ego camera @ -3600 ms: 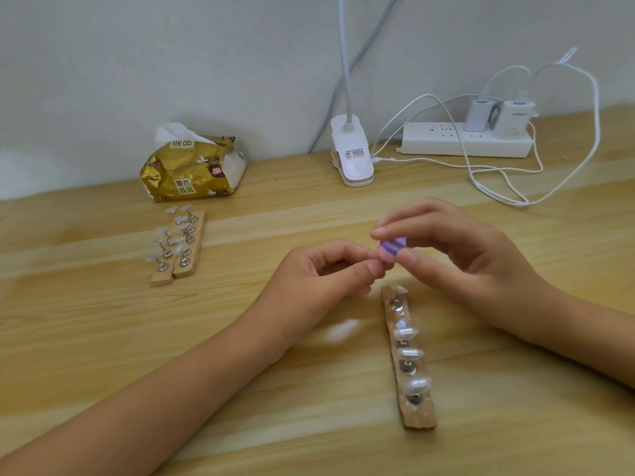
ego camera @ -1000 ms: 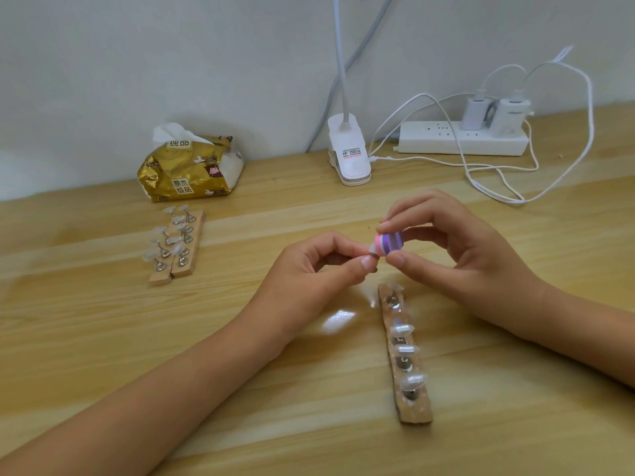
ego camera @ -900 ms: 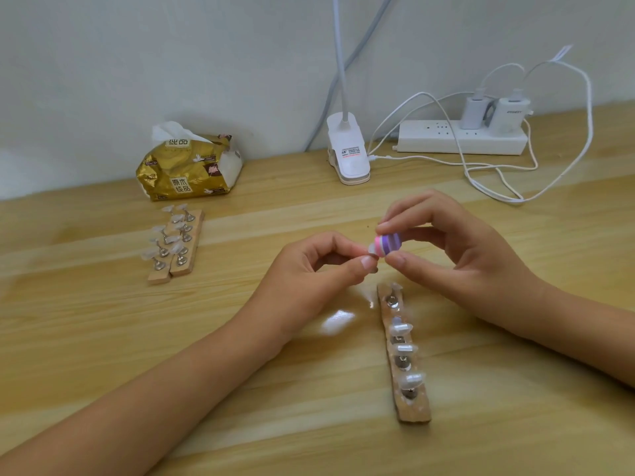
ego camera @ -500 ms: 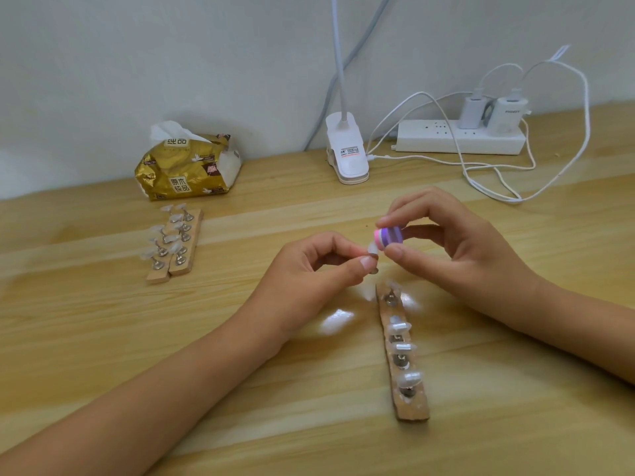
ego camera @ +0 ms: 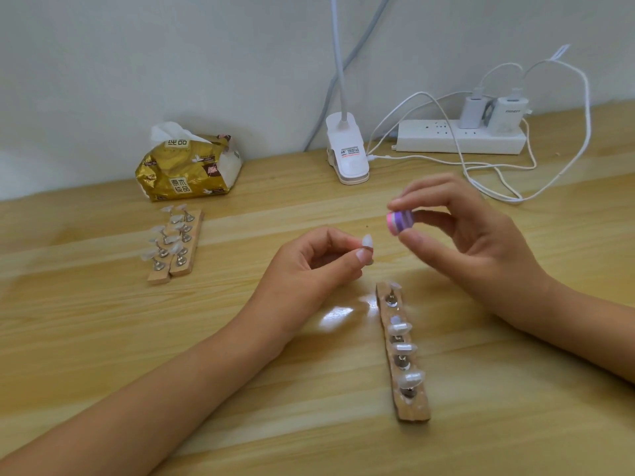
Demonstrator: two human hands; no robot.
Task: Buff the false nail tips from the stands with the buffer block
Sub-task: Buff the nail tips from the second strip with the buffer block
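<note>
Your left hand [ego camera: 309,266] fingers pinch a nail tip [ego camera: 367,241], apart from the buffer [ego camera: 399,221] pinched in your right hand [ego camera: 470,242] fingers, above the desk [ego camera: 103,331].

the buffer block [ego camera: 399,221], pinched in the right hand [ego camera: 470,242], has been drawn away from the false nail tip [ego camera: 367,241] held by the left hand [ego camera: 309,269]. a second ago the two were touching; now a clear gap is seen between them. the block has been raised and shifted towards the far right corner of the table [ego camera: 103,338], and the nail tip is left uncovered.
</note>
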